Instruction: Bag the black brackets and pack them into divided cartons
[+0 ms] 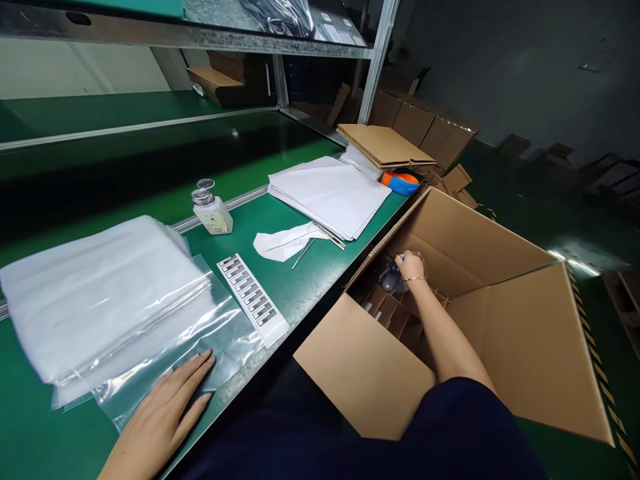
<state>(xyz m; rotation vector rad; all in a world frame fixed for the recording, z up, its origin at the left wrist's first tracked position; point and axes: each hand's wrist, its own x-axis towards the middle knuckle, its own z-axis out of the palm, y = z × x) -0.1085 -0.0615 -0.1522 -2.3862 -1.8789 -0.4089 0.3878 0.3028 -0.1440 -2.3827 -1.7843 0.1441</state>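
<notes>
My left hand [167, 407] lies flat with fingers extended on a clear plastic bag [230, 333] at the bench's front edge. Beside it is a stack of white plastic bags [105, 287]. A strip of printed labels [253, 298] rests at the clear bag's far edge. My right hand [411, 265] reaches down into an open cardboard box [520, 320], its fingers closed on the top of a clear plastic bag with a dark item [393, 279] inside. What the dark item is cannot be made out. Cardboard dividers [393, 313] split the box's inside into compartments.
On the green bench [300, 303] stand a white pump bottle [213, 210], tweezers [327, 235], a crumpled white cloth or paper [285, 241], a stack of white sheets [327, 193] and an orange-blue tape roll [400, 182]. Flat cardboard [385, 143] lies behind; a metal shelf [200, 37] spans above.
</notes>
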